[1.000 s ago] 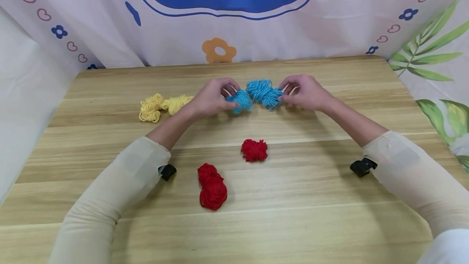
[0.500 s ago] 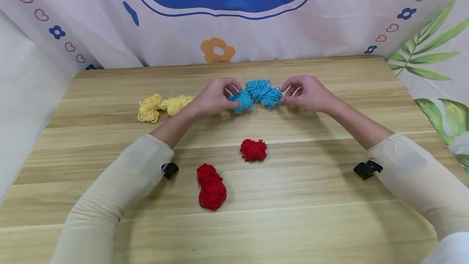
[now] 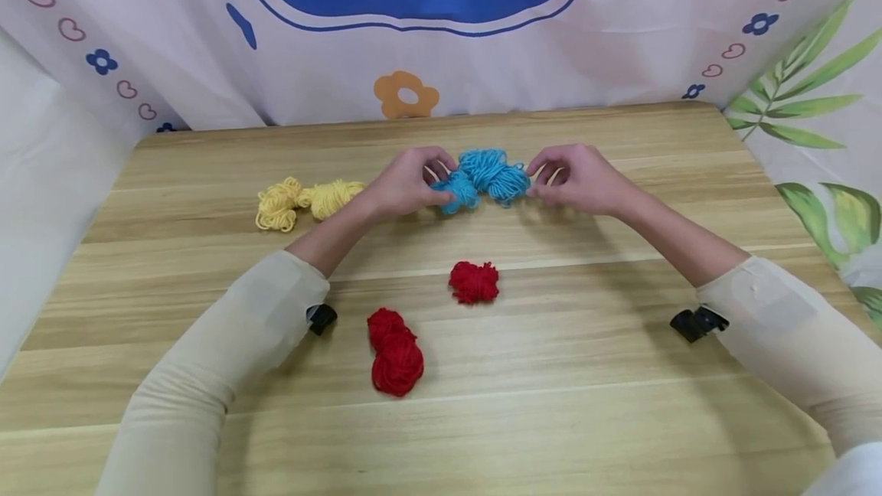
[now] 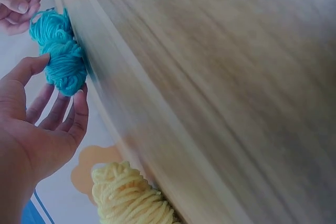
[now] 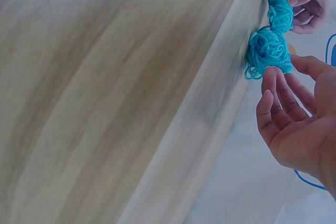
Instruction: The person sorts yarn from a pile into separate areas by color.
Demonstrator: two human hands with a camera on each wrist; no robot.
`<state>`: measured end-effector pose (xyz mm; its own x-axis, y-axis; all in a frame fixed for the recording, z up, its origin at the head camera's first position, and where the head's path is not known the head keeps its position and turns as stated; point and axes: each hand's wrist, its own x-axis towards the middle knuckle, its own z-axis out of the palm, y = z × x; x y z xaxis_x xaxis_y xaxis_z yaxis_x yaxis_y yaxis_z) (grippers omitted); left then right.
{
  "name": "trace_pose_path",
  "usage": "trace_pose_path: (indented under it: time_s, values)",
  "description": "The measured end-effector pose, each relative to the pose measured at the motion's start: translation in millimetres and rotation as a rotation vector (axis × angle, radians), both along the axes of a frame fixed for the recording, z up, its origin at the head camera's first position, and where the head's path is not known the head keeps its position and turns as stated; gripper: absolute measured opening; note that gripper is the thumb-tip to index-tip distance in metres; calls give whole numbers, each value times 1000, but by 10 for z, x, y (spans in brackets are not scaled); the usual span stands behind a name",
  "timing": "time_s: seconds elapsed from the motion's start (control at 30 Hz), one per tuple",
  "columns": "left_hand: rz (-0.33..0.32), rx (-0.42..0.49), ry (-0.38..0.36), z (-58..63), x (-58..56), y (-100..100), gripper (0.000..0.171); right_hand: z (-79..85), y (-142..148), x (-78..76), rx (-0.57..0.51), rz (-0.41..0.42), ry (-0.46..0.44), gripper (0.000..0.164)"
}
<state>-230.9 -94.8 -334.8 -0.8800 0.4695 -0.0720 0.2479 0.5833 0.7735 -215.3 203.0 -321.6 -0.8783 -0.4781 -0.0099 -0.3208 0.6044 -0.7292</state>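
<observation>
Two blue yarn bundles lie end to end near the back of the table. My left hand (image 3: pixel 406 184) holds the smaller blue yarn bundle (image 3: pixel 458 191) between thumb and fingers, the thumb on the near side. Its inner end meets the larger blue yarn bundle (image 3: pixel 492 174). At that bundle's outer end, the thumb and curved fingertips of my right hand (image 3: pixel 579 178) pinch lightly. In the right wrist view, the larger bundle (image 5: pixel 268 52) sits between the right thumb and fingers. The left wrist view shows the left thumb on the smaller bundle (image 4: pixel 65 72), fingers round its end.
Two yellow yarn bundles (image 3: pixel 277 205) lie left of the left hand, one partly behind the forearm. Nearer the front are a small red yarn bundle (image 3: pixel 474 282) and two joined red yarn bundles (image 3: pixel 396 354). A printed cloth (image 3: pixel 310 75) hangs behind the wooden table (image 3: pixel 586 419).
My left hand has moved the smaller blue bundle slightly right, closing the gap to the larger one. The right hand stays at the outer end. The head view has shifted slightly.
</observation>
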Motion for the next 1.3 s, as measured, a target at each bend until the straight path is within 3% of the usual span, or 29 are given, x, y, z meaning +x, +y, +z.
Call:
trace_pose_path:
  time_s: [0.57, 1.3]
  values:
    - [6, -8, 2, -17, -15, 12, 39, 16, -92, 78, -16, 81, 35, 17]
    - [12, -2, 14, 51, 104, -173, 39, 26, -159, 201, -12, 167, 1, 18]
